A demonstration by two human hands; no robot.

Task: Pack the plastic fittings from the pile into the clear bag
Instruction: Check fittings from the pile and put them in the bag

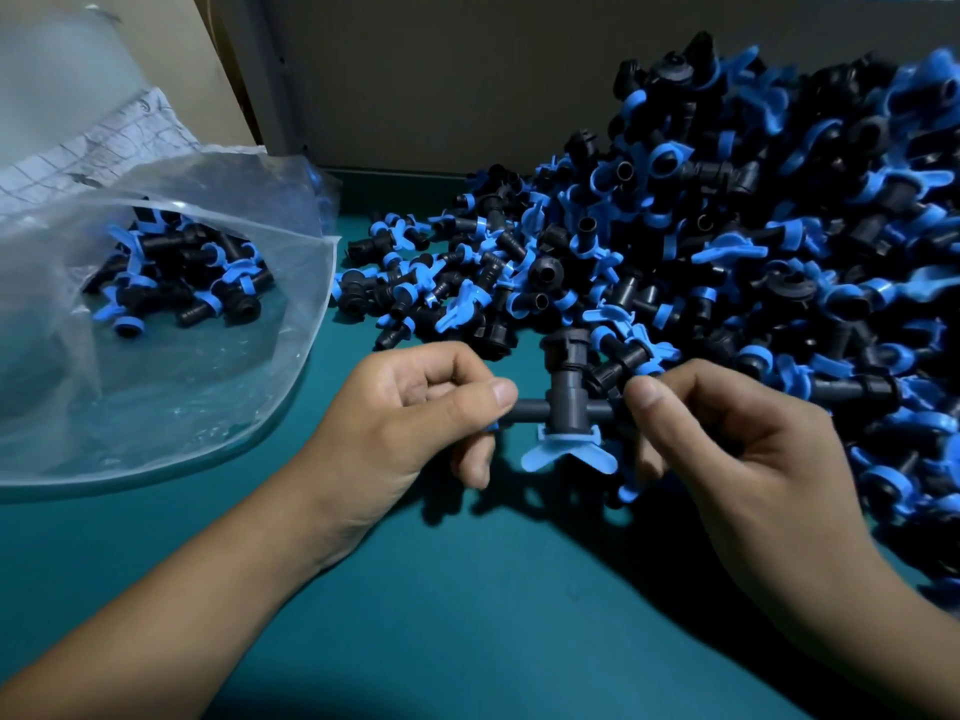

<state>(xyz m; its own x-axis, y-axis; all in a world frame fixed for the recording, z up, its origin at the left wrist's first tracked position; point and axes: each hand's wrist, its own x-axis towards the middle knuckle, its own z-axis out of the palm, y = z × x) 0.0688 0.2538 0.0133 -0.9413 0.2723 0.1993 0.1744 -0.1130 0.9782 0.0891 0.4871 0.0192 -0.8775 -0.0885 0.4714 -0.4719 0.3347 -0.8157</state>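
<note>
I have one fitting (pixel 563 407) held up between both hands, just above the green table (pixel 467 615) at the near edge of the pile (pixel 727 252). My left hand (pixel 410 423) pinches its left stub between thumb and curled fingers; a bit of blue shows under those fingers, so I may be holding a second piece there, though I cannot tell. My right hand (pixel 737 449) pinches the right stub with the thumb tip, fingers curled underneath. The fitting's grey body stands upright, its blue winged handle pointing down toward me.

The bag (pixel 171 356) lies open on its side to my left, mouth facing the pile, well apart from my hands. A modest cluster of fittings already sits inside, toward the back. Behind the bag I see more crumpled plastic (pixel 78 96) with grid-printed sheeting.

By my reckoning the job is in its early part. The batch in the bag is small next to the pile, which covers the right side of the table and runs past the frame edge, so I cannot see its full extent. Loose fittings also trail from the pile toward the bag's mouth. The piece in hand is not yet packed; it needs carrying left into the opening, and then there are many more trips to make.
</note>
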